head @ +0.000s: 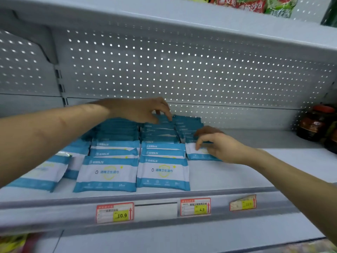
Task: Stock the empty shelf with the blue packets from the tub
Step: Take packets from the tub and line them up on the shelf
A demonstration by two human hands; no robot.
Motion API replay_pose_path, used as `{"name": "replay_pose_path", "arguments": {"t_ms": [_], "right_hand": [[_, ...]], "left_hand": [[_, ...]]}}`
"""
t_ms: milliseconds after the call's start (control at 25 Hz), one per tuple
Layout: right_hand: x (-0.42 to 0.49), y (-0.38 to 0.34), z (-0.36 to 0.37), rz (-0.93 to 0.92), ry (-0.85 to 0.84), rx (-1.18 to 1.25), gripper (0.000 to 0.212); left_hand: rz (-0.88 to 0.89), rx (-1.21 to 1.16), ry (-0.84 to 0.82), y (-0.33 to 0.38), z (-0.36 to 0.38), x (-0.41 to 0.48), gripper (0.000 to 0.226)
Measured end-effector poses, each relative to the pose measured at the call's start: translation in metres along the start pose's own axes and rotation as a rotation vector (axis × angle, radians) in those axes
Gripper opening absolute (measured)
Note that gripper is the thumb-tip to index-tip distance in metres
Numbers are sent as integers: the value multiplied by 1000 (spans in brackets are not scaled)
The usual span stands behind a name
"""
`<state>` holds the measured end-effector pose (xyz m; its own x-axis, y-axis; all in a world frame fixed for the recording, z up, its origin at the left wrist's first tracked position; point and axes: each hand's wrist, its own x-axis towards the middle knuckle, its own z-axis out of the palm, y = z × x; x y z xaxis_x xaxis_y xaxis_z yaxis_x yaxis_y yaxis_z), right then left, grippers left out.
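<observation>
Several blue and white packets [162, 172] lie in overlapping rows on the grey shelf [237, 178], running from its front edge toward the back. My left hand [142, 112] reaches over the rear of the middle rows, fingertips curled down onto the back packets. My right hand [217, 145] rests on the front packet [195, 154] of the rightmost row, fingers spread over its white face. Whether either hand actually grips a packet is unclear. The tub is out of view.
A perforated white back panel [182, 70] stands behind the rows. Dark jars [315, 123] sit at the shelf's right end. Price tags [114, 212] hang on the front rail. An upper shelf [200, 21] carries red and green bags.
</observation>
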<state>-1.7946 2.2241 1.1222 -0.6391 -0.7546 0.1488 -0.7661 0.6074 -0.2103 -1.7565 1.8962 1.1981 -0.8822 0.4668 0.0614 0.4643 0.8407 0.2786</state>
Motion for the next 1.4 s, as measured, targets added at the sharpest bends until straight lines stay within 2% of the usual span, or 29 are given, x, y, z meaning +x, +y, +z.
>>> {"name": "replay_pose_path", "arguments": {"t_ms": [280, 400, 560, 640, 800, 1040, 1240, 1400], "right_hand": [[-23, -5, -16, 8, 74, -12, 37], [-40, -2, -22, 62, 69, -12, 37], [-61, -26, -15, -21, 111, 35, 34], [-68, -48, -7, -71, 96, 50, 39], [-71, -85, 2, -194, 95, 102, 54], [-35, -150, 9, -310, 85, 135, 56], [-20, -199, 24, -364, 103, 241, 57], [-24, -227, 32, -364, 90, 265, 58]], "left_hand": [[-144, 30, 106, 17, -11, -82, 30], [-139, 70, 128, 33, -3, -102, 34], [-106, 133, 88, 47, 10, -118, 42], [-120, 150, 95, 53, 12, -135, 43], [-214, 112, 174, 42, 6, -194, 42], [-506, -72, 411, 25, 5, -324, 37], [-702, -165, 563, 57, 29, -406, 36], [-766, -150, 536, 74, 40, -440, 37]]}}
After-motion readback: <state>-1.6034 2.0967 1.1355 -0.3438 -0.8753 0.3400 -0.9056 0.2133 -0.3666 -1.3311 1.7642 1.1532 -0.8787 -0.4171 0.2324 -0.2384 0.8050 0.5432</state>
